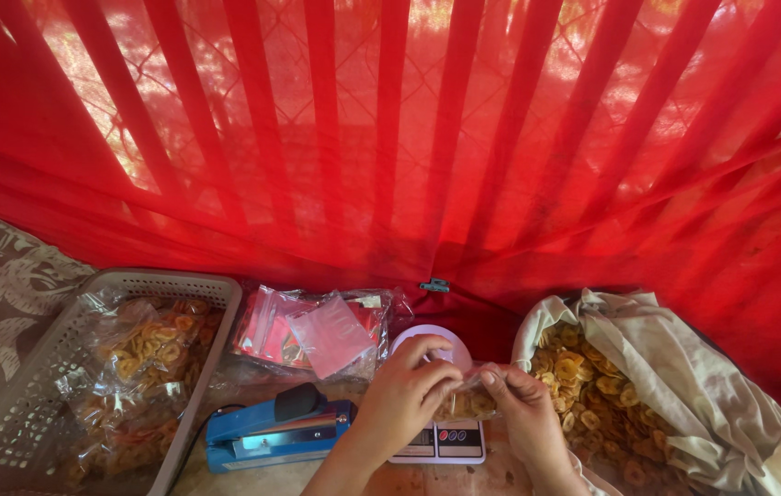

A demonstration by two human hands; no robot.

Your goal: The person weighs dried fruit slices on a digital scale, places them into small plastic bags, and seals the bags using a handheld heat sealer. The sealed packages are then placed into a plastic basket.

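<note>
Both hands meet over a small kitchen scale [436, 441], and each grip is pinched on the mouth of a little clear bag of banana chips [466, 402]. On the left hand [401, 397] the fingers curl in from above the scale's round white pan, thumb and fingertips pressed together on the bag's upper edge. The right hand [526, 418] comes in from the scale's right side, its finger and thumb nipping the same edge at the other corner. The bag hangs between the two hands, right over the scale; whether it rests on the pan or is held just above it cannot be told.

Just left of the scale lies a blue heat sealer [276, 430] with a black handle, flat on the counter [335, 478]. Behind the scale, to its left, sits a loose pile of empty clear bags [317, 335], some showing red and pink. Farther left of the scale stands a grey plastic basket [69, 367] with slotted walls, holding filled bags of chips [147, 354]. On the right of the scale, close to the right hand, a big cloth sack [684, 386] lies open with its pale lining rolled back and a heap of loose yellow chips [588, 386] showing inside. A red net curtain [390, 138] hangs in folds behind it all.
</note>
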